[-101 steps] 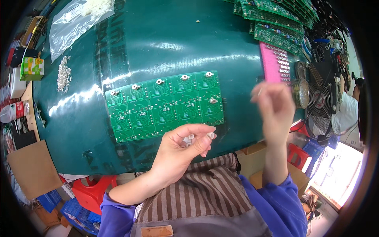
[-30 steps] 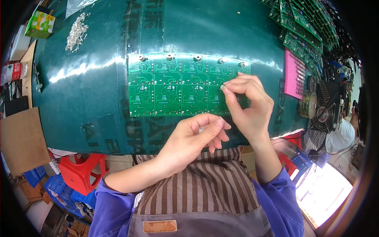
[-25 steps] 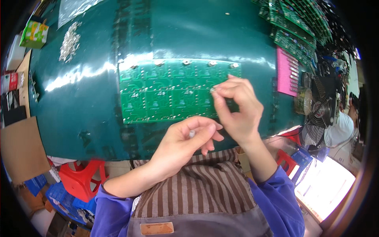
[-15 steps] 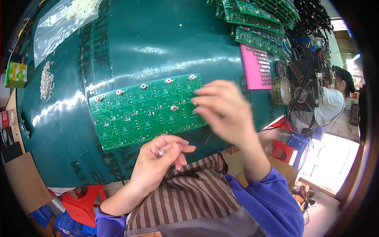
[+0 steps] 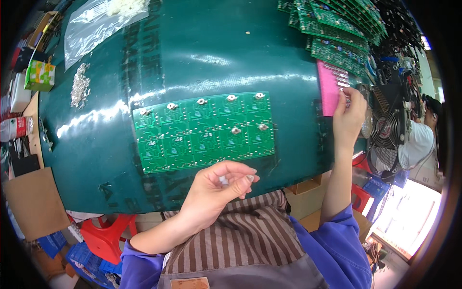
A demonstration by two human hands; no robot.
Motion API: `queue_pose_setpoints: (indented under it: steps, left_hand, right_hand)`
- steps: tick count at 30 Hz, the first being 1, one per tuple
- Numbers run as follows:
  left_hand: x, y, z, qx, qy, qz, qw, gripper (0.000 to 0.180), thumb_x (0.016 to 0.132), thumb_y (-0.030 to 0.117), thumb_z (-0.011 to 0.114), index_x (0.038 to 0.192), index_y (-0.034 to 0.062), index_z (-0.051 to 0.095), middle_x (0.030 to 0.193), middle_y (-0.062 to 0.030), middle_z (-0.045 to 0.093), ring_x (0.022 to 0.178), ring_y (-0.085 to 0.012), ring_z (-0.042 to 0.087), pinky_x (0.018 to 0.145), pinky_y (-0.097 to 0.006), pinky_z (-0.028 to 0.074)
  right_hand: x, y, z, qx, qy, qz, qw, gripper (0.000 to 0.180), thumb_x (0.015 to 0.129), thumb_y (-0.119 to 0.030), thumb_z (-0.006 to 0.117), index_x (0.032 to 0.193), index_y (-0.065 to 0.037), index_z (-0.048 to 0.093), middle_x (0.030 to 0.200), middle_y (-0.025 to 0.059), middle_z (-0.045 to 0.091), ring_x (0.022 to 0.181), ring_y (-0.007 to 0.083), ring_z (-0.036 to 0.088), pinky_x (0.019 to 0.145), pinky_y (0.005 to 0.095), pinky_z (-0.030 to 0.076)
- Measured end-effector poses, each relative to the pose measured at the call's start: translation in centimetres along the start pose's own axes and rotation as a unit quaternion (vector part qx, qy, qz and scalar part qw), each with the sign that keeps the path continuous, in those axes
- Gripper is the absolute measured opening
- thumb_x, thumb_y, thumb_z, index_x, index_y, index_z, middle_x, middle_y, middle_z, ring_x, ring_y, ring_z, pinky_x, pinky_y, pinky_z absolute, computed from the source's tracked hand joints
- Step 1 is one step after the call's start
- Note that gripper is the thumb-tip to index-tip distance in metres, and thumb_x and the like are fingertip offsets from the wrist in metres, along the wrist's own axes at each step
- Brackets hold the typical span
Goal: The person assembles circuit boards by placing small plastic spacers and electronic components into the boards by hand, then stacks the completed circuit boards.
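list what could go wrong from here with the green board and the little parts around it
The left hand curls loosely around at least one small white piece, which might slip out near the green circuit board. The right hand is at the pink foam sheet, close to the rows of small metal parts, so it could knock some astray. The fanned stack of circuit boards lies by that sheet's far end; a bump might shift it.

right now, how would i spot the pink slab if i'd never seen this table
Find the big dark green table, then the fanned stack of green circuit boards at its far right. Just nearer the person, by the right hand, lies the flat pink slab bearing rows of small silver metal parts. Its bright pink sets it apart from the green boards and the black round-grilled fan.
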State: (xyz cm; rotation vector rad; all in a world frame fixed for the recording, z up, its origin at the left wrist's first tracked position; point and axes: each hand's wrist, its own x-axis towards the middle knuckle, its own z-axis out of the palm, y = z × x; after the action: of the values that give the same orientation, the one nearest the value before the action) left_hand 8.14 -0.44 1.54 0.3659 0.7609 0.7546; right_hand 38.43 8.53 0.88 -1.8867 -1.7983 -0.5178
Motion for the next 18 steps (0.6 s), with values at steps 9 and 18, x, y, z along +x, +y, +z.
queue_pose_setpoints:
  steps: [9, 18]
  left_hand:
    - [-0.2, 0.0, -0.2, -0.116, -0.006, 0.034, 0.993, 0.022, 0.085, 0.014, 0.064, 0.102, 0.0015, 0.060, 0.082, -0.0028, 0.058, 0.072, -0.0081, 0.050, 0.067, -0.022, 0.042]
    - [-0.6, -0.1, -1.1, -0.160, -0.006, 0.053, 0.986, 0.018, 0.083, 0.011, 0.065, 0.098, 0.0022, 0.061, 0.085, -0.0041, 0.062, 0.070, -0.0082, 0.050, 0.067, -0.022, 0.043]
  right_hand:
    - [-5.5, -14.1, -5.8, 0.717, -0.301, 0.132, 0.615, 0.013, 0.080, 0.007, 0.060, 0.091, 0.003, 0.056, 0.091, 0.0129, 0.061, 0.085, 0.0187, 0.060, 0.075, 0.0289, 0.048]
    - [-5.8, -14.9, -5.4, 0.728, -0.308, 0.138, 0.596, 0.011, 0.081, 0.008, 0.059, 0.092, 0.005, 0.054, 0.091, 0.0158, 0.061, 0.087, 0.0209, 0.061, 0.079, 0.0318, 0.050]
